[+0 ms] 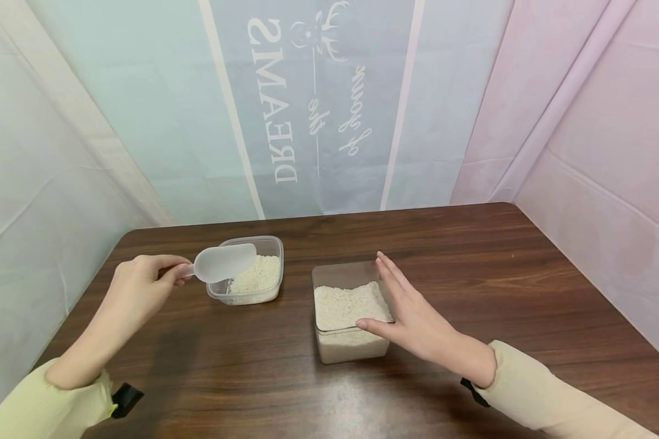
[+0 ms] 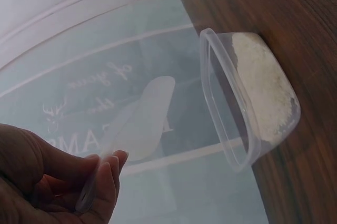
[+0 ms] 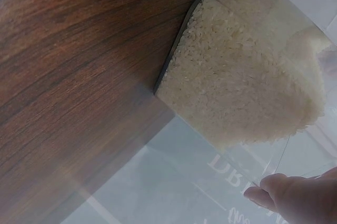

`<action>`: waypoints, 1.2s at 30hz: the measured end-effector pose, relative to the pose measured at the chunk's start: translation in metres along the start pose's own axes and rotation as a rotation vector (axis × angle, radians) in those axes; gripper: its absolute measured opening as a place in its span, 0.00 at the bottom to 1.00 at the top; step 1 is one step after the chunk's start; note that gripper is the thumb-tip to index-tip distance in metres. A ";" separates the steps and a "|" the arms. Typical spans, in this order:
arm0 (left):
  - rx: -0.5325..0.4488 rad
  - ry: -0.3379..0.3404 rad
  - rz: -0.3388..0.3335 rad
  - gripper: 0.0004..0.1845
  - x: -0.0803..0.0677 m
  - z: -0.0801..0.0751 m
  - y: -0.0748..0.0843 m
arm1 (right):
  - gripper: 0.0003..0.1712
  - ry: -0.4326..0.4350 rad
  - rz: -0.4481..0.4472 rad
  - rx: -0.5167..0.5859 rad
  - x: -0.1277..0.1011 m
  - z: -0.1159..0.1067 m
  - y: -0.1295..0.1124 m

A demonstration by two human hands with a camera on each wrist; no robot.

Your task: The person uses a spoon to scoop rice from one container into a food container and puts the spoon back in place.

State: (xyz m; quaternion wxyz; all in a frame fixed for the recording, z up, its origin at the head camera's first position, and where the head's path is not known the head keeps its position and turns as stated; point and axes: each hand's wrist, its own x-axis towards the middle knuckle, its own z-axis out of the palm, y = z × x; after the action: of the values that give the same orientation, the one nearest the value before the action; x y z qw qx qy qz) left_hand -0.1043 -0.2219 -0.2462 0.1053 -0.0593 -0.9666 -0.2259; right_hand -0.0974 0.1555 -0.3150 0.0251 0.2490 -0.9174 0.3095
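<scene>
My left hand (image 1: 137,286) pinches the handle of a frosted plastic scoop (image 1: 224,262), whose bowl hangs over the near left rim of a clear tub (image 1: 269,244) partly filled with rice (image 1: 258,274). In the left wrist view the scoop (image 2: 139,121) looks empty beside that tub (image 2: 231,145). My right hand (image 1: 412,311) lies with straight fingers along the right side of a square clear container (image 1: 329,274) of rice (image 1: 346,305), the thumb across its near rim. The right wrist view shows that rice (image 3: 242,76) and a fingertip (image 3: 263,192).
Both containers stand on a dark wooden table (image 1: 472,256). Fabric sheets wall it in: a printed backdrop (image 1: 313,103) behind, pale cloth on the left (image 1: 33,152), pink cloth on the right (image 1: 609,152). Cream sleeves cover both forearms.
</scene>
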 end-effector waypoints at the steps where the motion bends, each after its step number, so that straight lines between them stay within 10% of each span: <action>1: -0.001 0.003 0.005 0.11 0.000 0.000 0.001 | 0.56 0.000 0.000 -0.001 0.000 0.000 0.000; 36: -0.081 0.088 0.152 0.07 0.002 -0.001 0.048 | 0.55 -0.005 -0.003 -0.010 0.001 0.000 0.000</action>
State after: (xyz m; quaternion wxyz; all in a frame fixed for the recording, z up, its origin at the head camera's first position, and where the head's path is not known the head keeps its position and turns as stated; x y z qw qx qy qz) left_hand -0.0982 -0.1796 -0.2246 0.1620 -0.1266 -0.9438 -0.2587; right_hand -0.0985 0.1554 -0.3146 0.0245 0.2509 -0.9185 0.3045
